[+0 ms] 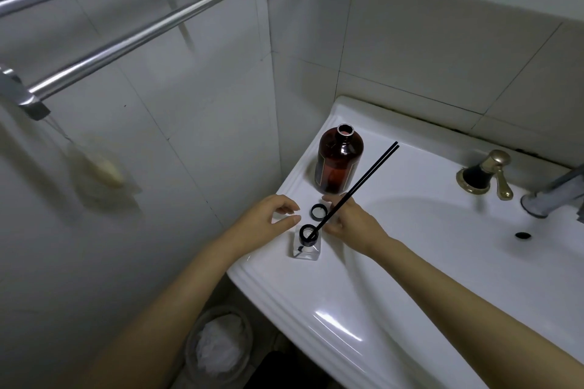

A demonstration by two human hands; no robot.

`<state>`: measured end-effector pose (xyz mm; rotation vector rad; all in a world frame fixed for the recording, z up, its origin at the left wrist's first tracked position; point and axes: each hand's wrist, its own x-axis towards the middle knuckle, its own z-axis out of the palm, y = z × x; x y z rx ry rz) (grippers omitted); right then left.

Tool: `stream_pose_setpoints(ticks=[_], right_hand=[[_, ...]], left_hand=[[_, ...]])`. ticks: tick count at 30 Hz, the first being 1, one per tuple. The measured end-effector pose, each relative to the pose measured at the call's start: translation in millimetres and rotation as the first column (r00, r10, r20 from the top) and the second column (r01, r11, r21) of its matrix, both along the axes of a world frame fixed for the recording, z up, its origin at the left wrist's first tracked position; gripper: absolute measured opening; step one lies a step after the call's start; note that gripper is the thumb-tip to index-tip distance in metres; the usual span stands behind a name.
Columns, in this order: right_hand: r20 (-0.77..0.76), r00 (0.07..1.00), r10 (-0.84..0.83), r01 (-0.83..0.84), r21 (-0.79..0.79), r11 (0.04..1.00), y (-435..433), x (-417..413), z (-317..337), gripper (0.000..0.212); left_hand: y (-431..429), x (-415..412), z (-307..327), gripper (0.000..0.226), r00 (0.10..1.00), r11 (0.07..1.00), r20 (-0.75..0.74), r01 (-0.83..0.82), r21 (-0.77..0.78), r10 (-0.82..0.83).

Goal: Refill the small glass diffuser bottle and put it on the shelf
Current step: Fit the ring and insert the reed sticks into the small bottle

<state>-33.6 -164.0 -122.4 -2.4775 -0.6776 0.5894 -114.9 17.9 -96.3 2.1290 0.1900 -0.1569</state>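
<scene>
The grey spout (551, 196) runs off the right edge; the label (319, 172) on the amber bottle (341, 164) is perhaps too dark to read.

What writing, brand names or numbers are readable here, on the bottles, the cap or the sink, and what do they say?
No text here is legible.
brown bottle: its dark label is turned sideways and too blurred to read.
small glass diffuser bottle: no writing visible.
loose black cap: no writing visible.
sink: no writing visible.
</scene>
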Motion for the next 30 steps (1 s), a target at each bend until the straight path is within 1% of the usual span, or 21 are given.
stream_pose_setpoints(ticks=[4,6,9,12,16,21,25,30], right_hand=[[0.037,0.999,-0.023,0.023,-0.017,1.0,5.6,1.4,-3.9,0.049],[0.063,0.997,-0.034,0.036,-0.023,0.999,8.2,2.2,-5.7,0.043],[0.071,0.996,-0.045,0.044,0.013,0.999,8.7,3.3,-8.4,0.03],[0.026,0.998,-0.053,0.051,0.074,0.996,4.6,3.0,-9.4,0.023],[-0.032,0.996,-0.08,0.084,0.144,0.986,-3.1,1.7,-0.3,0.027],[-0.07,0.995,-0.067,0.084,0.282,0.956,-13.8,4.8,14.5,0.021],[-0.053,0.996,-0.067,0.081,0.347,0.934,-22.1,11.0,29.3,0.021],[-0.046,0.989,-0.142,0.149,0.393,0.908,-32.9,22.6,46.4,0.024]], left_hand=[[0.3,0.1,-0.3,0.02,1.0,1.0,-0.005,-0.001,0.001,0.001],[0.2,0.0,-0.3,0.02,1.0,1.0,-0.008,0.0,-0.001,0.0],[0.3,1.1,1.1,0.02,1.0,1.0,-0.007,0.0,-0.004,0.0],[0.3,2.8,2.7,0.019,1.0,1.0,0.003,0.003,0.001,-0.003],[0.1,4.9,4.1,0.019,1.0,1.0,0.013,0.01,-0.005,-0.01],[-0.8,8.8,6.1,0.018,1.0,1.0,0.019,0.023,-0.013,-0.022],[-1.5,14.0,9.8,0.014,0.999,0.999,0.027,0.031,-0.026,-0.03],[-1.3,21.9,17.5,0.013,0.999,0.999,0.04,0.038,-0.021,-0.037]])
